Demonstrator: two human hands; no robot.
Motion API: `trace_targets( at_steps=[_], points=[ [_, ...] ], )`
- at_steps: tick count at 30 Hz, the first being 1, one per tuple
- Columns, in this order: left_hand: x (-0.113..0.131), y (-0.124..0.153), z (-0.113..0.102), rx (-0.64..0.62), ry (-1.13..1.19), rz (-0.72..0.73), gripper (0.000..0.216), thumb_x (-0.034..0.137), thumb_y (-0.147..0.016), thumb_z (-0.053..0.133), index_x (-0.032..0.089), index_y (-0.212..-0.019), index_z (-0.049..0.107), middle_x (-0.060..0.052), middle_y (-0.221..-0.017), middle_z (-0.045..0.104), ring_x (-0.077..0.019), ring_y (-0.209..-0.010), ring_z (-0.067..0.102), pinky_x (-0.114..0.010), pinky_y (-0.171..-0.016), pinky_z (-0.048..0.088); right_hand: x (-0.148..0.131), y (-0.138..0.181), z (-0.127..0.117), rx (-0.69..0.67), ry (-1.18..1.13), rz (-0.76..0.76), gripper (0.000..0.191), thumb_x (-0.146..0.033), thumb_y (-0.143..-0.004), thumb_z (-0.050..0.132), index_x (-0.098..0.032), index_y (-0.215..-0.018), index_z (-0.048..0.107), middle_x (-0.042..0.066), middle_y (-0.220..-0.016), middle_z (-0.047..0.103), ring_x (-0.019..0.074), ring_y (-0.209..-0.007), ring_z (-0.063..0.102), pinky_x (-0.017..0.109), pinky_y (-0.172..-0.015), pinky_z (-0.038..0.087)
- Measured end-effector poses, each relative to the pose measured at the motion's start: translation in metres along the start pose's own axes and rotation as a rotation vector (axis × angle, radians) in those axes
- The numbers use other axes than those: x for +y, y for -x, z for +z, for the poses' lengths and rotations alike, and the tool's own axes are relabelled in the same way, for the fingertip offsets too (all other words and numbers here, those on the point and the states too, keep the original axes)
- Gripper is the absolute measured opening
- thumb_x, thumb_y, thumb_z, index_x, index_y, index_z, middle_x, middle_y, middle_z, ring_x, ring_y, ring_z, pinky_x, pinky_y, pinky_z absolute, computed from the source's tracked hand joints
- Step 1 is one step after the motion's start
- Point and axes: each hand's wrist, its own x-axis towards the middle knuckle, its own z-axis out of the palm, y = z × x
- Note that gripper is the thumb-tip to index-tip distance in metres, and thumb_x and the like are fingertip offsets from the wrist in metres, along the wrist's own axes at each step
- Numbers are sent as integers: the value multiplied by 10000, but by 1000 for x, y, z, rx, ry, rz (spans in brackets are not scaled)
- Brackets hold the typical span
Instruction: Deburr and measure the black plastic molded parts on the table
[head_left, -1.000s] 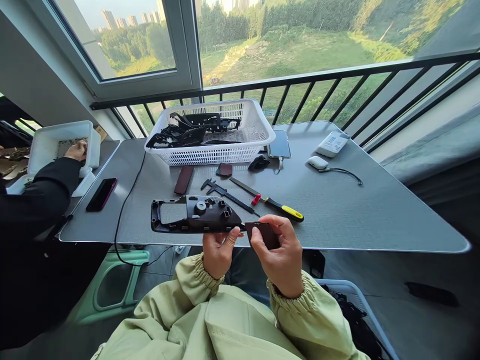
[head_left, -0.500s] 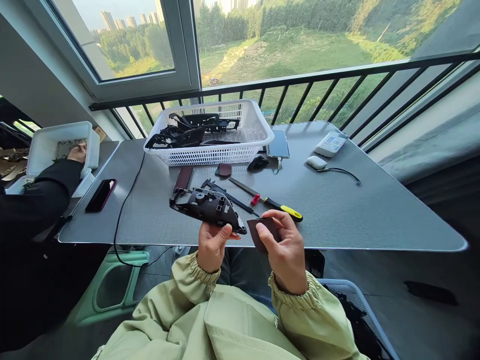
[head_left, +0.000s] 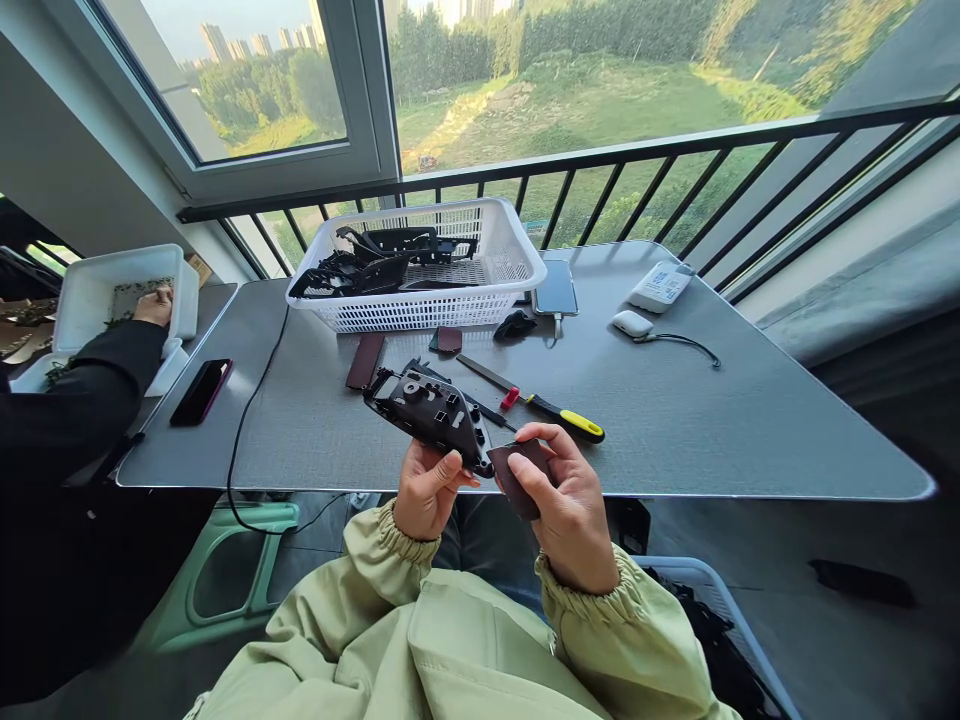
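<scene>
Two phones [head_left: 556, 288] [head_left: 201, 391], one screwdriver [head_left: 562, 413], two dark trim pieces [head_left: 365, 361] [head_left: 448, 340] and one white plastic basket [head_left: 416, 318] lie on the worktop [head_left: 712, 440].

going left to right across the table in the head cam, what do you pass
black phone → dark brown strip → yellow-handled screwdriver → small white gadget with a cord → white box
</scene>
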Motion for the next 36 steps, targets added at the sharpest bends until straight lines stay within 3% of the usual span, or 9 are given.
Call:
trace_targets(
  at_steps=[12, 16, 20, 28, 36],
  points=[
    [1, -2, -2, -35, 50, -39, 351, 283, -587, 867, 221, -883, 690, 26, -726, 722, -68, -489, 617, -155, -470, 518, -1, 0, 0, -3, 73, -2, 252, -363, -722, 673, -222, -873, 529, -59, -600, 539, 59, -449, 404, 152, -402, 337],
    [1, -2, -4, -36, 40, -42, 376, 285, -594, 861, 213, -912, 674, 16, -759, 725, -73, -488, 607, -175, -468, 514, -1, -1, 0, -23, 103, 6, 256, -354, -707, 684, -215, -859, 531, -51, -612, 558, 62, -449, 414, 158, -398, 339],
    [1, -1, -2, -38, 31, -51, 385, 289, -584, 864, 198, -901, 664, 6, -742, 715, -80, -479, 589, -194, -455, 498, -2, -5, 0, 40, 60, -34, 255, -368, -725, 673, -219, -880, 536, -54, -622, 554, 63, -444, 419, 163, -393, 356],
    [0, -1, -3, -98, -40, -100, 426, 358, -557, 865, 181, -862, 625, 16, -550, 621, -104, -406, 537, -233, -410, 449, -1, -12, -1, -7, 74, -25, 254, -352, -713, 683, -217, -866, 532, -62, -596, 549, 55, -421, 395, 155, -374, 323],
    [-2, -1, -8, -129, -43, -101, 412, 359, -592, 835, 189, -909, 634, -2, -616, 646, -106, -418, 525, -256, -431, 442, 4, -15, -7, 56, -34, -25, 261, -352, -721, 698, -227, -883, 535, -75, -576, 524, 60, -438, 417, 158, -399, 339]
  ],
)
